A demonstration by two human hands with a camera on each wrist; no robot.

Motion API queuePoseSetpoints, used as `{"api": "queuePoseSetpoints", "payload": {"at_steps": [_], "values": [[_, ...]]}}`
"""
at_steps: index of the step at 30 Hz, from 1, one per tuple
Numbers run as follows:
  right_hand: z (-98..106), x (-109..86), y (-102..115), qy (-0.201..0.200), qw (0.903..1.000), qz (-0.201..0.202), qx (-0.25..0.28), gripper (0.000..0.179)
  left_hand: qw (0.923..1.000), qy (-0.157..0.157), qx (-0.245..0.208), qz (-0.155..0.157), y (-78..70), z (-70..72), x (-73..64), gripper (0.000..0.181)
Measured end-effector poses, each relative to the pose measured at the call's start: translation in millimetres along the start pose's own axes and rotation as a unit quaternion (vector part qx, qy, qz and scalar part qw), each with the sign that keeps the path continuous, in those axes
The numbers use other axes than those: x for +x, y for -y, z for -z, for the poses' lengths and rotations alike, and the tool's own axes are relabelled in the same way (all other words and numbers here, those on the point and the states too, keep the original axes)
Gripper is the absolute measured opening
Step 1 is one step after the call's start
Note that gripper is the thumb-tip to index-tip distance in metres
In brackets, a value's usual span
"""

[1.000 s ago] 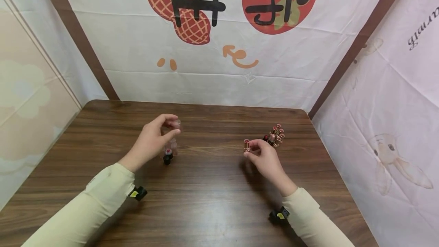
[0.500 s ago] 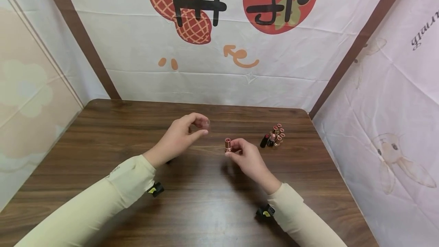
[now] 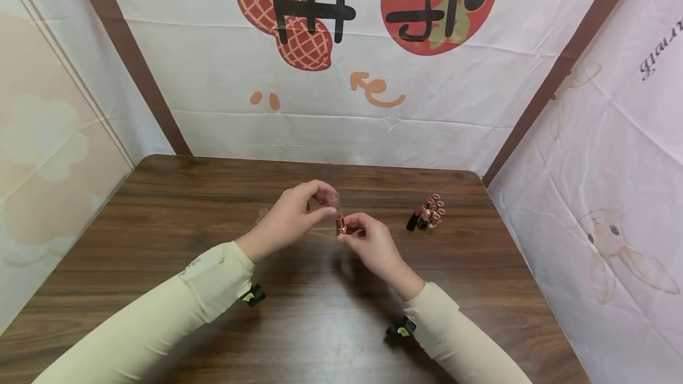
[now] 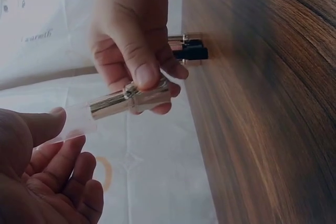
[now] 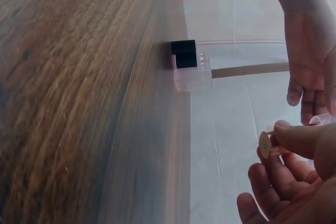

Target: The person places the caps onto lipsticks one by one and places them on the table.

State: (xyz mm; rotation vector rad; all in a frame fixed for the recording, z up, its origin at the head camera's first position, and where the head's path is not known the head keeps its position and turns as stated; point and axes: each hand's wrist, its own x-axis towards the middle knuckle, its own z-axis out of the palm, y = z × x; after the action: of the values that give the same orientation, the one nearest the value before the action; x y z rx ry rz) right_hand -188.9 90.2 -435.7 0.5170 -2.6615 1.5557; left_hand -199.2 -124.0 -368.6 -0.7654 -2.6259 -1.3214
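Note:
In the head view, my left hand (image 3: pixel 290 218) and right hand (image 3: pixel 373 245) meet above the middle of the table. My right thumb and fingers pinch a shiny rose-gold lipstick (image 3: pixel 341 225) by its lower part, held upright. A clear cap (image 4: pixel 79 120) is pinched between my left thumb and fingers, with its mouth right at the lipstick's upper end in the left wrist view. The lipstick's flat round base (image 5: pixel 265 145) shows in the right wrist view. My fingers cover part of both pieces.
Several uncapped lipsticks (image 3: pixel 434 212), rose-gold and black, stand grouped on the right of the wooden table (image 3: pixel 320 325). Clear caps (image 5: pixel 193 80) and black caps (image 5: pixel 184 53) stand together on the left, mostly hidden behind my left arm in the head view.
My left hand has carried the clear cap rightward from the left group. My right hand has brought the lipstick leftward. Cap and lipstick are now together.

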Motion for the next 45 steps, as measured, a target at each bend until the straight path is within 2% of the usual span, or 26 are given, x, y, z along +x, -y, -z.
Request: {"api": "queuePoseSetpoints", "payload": {"at_steps": [6,14,21,30,35,40,45], "values": [[-1,2.4,1,-0.004,0.9995,0.003,0.031,0.023,0.9999,0.009,0.004,-0.013,-2.4,-3.5,0.6,0.021],[-2,1.6,2,-0.013,0.9994,0.022,0.023,0.022,0.9989,0.012,0.030,-0.034,-2.9,-6.4,1.2,0.019],[0,0.5,4,-0.006,0.9993,0.024,0.029,0.020,0.9966,0.040,0.053,-0.048,-3.2,-6.6,1.9,0.016],[2,0.9,5,-0.007,0.9987,0.046,0.021,0.019,0.9926,0.056,0.088,-0.062,-3.3,-9.2,4.2,0.013],[4,2.8,7,-0.017,0.9967,0.077,-0.022,0.018,0.9915,0.054,0.095,-0.071,-2.6,-10.4,5.0,0.014],[6,7.3,10,-0.017,0.9919,0.098,-0.079,0.017,0.9931,0.053,0.090,-0.054,1.7,-11.7,4.4,0.017],[6,12.8,10,-0.002,0.9906,0.090,-0.103,0.016,0.9956,0.045,0.080,-0.020,6.6,-10.7,3.3,0.018]]}}
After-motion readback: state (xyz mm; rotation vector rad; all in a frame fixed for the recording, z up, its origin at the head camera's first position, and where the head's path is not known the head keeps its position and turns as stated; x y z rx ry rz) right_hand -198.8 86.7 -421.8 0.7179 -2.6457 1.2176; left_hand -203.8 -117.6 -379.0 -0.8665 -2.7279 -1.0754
